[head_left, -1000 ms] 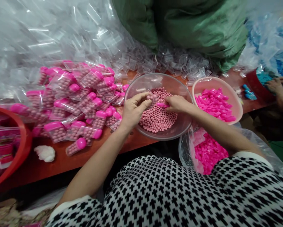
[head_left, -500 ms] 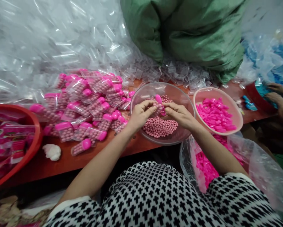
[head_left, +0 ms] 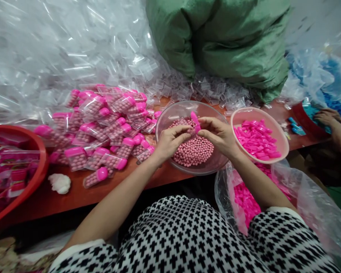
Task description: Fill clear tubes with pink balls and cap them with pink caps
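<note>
Head view — both hands point(head_left: 195, 136) (over bowl point(head_left: 170, 113)) on pink cap point(head_left: 195, 120)

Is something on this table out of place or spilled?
One filled tube lies apart from the pile of filled tubes, near the table edge. Beside it sits a white wad, unlike anything else there.

Bead bowl point(head_left: 170, 113) lies between filled tubes point(head_left: 107, 129) and, seemingly, cap bowl point(head_left: 238, 117).
</note>
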`<state>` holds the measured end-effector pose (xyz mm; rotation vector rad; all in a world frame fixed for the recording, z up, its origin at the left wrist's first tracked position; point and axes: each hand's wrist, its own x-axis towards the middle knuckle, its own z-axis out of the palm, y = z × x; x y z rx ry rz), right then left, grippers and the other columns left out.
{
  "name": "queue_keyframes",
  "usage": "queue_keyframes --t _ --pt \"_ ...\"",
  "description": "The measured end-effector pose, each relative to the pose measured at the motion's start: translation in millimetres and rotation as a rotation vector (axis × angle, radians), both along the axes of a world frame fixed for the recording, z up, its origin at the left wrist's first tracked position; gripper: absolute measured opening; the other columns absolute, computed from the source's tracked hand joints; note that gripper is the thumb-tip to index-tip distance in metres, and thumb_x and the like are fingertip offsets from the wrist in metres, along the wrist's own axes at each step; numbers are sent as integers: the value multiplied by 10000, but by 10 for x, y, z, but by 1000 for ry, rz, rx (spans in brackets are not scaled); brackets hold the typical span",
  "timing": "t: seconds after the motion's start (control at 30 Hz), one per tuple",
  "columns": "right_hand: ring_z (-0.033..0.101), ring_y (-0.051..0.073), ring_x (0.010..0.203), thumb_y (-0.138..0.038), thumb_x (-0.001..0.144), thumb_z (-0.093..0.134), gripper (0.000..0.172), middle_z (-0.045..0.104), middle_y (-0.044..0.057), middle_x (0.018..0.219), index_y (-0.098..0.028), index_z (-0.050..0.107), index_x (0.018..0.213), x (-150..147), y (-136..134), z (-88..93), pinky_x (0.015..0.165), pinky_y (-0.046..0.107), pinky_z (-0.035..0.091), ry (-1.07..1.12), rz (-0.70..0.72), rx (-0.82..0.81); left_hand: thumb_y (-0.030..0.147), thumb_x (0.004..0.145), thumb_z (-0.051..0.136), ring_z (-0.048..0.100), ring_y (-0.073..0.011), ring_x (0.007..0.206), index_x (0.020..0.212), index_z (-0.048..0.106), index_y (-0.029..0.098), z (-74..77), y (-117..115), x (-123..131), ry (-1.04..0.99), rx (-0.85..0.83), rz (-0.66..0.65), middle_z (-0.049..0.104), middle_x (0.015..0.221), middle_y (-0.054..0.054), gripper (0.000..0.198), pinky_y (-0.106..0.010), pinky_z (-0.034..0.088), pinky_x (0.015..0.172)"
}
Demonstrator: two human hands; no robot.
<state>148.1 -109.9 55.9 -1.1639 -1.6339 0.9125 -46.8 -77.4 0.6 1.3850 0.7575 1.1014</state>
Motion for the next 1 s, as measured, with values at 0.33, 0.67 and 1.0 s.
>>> queue_keyframes --t 0.33,0.67,1.0 --pt "707 221 890 -438 893 693 246 788 58 1001 -240 767 1019 -59 19 42 884 375 556 -391 -28 159 385 797 743 736 -276 1033 1026 826 195 -7 -16 -22 85 57 47 797 1095 -82 308 -394 560 975" --pt "707 233 971 -446 874 729 246 786 50 1041 -264 784 1030 -119 -17 21 950 404 541 -175 -77 106 390 797 762 747 -285 1031 1014 832 194 30 -26 -23 10 61 63 799 1084 -90 300 -408 560 986" --pt "684 201 946 -497 817 778 345 754 41 1021 -240 755 1046 -62 45 24 896 358 561 7 -64 -39 427 781 791 730 -287 1075 1029 826 186 -26 25 -46 1 8 69 790 1119 -103 348 -410 538 1037"
